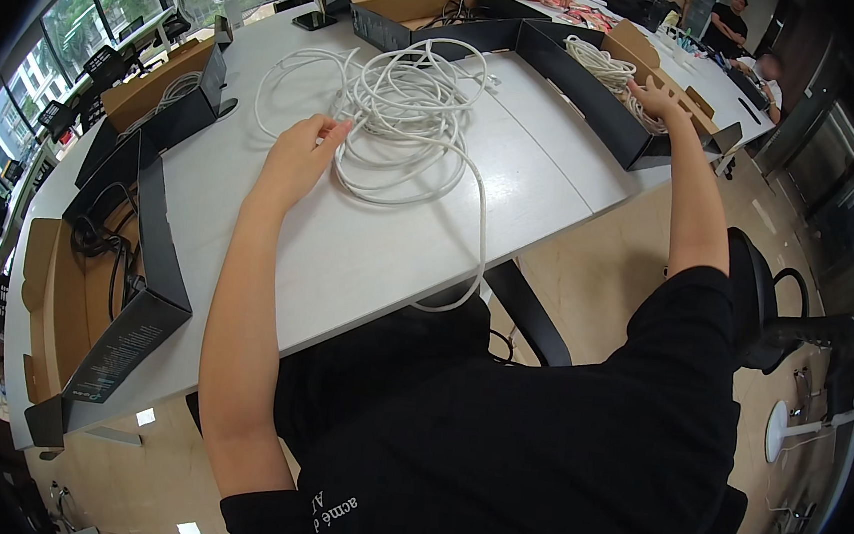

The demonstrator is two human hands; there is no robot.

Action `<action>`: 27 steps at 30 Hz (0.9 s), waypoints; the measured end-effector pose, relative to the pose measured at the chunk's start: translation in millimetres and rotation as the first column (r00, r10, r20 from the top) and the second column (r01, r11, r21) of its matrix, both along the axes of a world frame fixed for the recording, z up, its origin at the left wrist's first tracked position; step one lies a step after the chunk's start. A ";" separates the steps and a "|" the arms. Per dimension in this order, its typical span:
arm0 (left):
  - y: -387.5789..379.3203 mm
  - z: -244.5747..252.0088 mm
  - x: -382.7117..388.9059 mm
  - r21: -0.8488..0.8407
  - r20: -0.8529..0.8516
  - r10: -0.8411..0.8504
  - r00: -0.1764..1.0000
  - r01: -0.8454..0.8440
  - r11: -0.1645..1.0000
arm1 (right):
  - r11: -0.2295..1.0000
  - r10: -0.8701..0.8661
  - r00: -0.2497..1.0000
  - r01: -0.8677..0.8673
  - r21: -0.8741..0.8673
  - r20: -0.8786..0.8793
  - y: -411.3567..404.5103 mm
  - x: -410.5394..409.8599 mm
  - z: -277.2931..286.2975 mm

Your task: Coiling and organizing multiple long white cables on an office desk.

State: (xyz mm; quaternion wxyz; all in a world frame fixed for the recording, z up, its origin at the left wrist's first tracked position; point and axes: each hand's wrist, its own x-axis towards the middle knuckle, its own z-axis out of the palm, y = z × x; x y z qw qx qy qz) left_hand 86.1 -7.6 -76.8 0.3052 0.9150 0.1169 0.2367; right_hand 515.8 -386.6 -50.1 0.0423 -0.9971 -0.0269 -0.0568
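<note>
A loose, tangled pile of white cable (409, 115) lies on the white table in front of me. One strand of it hangs over the table's near edge toward my lap. My left hand (300, 155) is at the pile's left side, fingers curled by the outer loops; whether it pinches a strand is not clear. Over on the right, my right hand (656, 104) reaches into a long black cardboard box (591, 99). Its fingers are at a bundled white cable (601, 64) inside, and their grip is partly hidden.
Another open box (165, 254) at the left holds black cables (102, 238). Behind it stands a box with a white cable coil (179, 89). A far box (385, 30) contains dark cables (454, 15). Chairs stand around the table (366, 277); other people are at the back.
</note>
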 end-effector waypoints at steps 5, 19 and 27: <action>-1.0 0.8 -0.6 0.020 -0.011 0.009 1.000 -0.009 1.000 | 0.966 0.240 0.970 -0.234 -0.107 0.039 14.2 -48.8 13.1; -0.2 -1.2 0.2 0.020 -0.021 0.013 1.000 -0.012 1.000 | 0.542 0.840 0.525 -0.819 0.191 -0.136 33.5 -194.9 40.5; 1.9 -3.1 1.1 0.032 0.016 0.011 1.000 -0.012 0.999 | 0.564 0.823 0.543 -0.815 0.131 -0.164 60.6 -225.5 44.0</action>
